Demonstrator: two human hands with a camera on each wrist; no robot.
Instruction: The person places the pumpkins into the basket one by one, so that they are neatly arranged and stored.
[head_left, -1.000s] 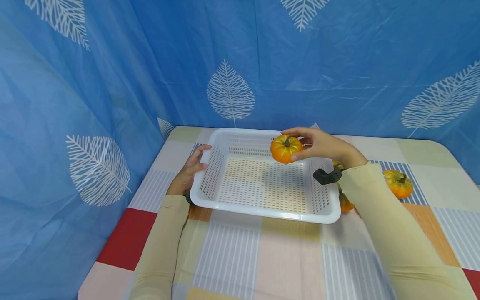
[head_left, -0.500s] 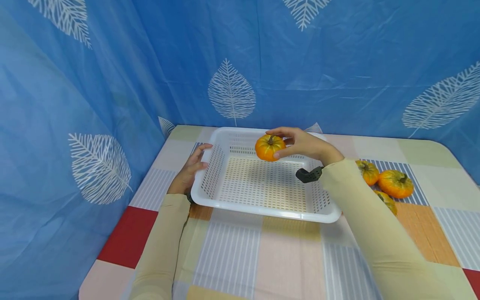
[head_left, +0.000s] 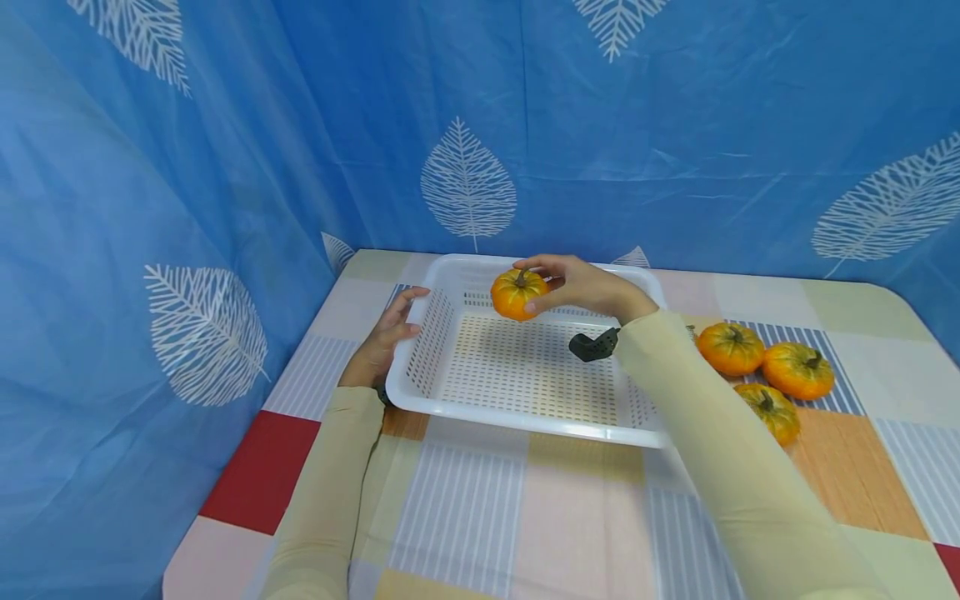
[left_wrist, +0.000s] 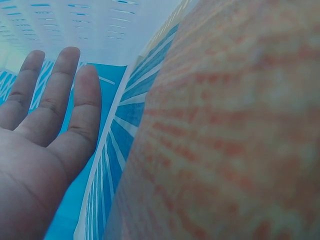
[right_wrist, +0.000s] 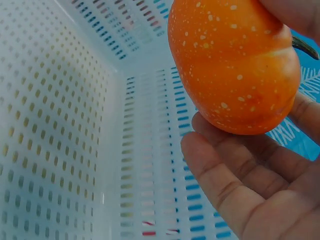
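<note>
My right hand [head_left: 573,287] grips a small orange pumpkin [head_left: 516,297] with a dark green stem, above the back part of a white plastic basket [head_left: 525,425]. In the right wrist view, the thumb and fingers lie around the pumpkin [right_wrist: 235,70], with the basket's slotted wall behind it. At the basket's left end, my left hand [head_left: 384,337] has its fingertips at the rim. The left wrist view shows the fingers [left_wrist: 55,107] nearly straight and spread, near the slotted wall; the thumb is not in that view.
Right of the basket, three more pumpkins, one at the back [head_left: 731,348], one at the right [head_left: 798,371] and one in front [head_left: 772,412], lie on a patchwork cloth [head_left: 585,517]. A blue leaf-print curtain [head_left: 675,125] hangs behind the table and along its left.
My right hand has moved left with the pumpkin, further over the basket. Its arm has uncovered more of the pumpkins at the right. The left hand has stayed at the basket's rim.
</note>
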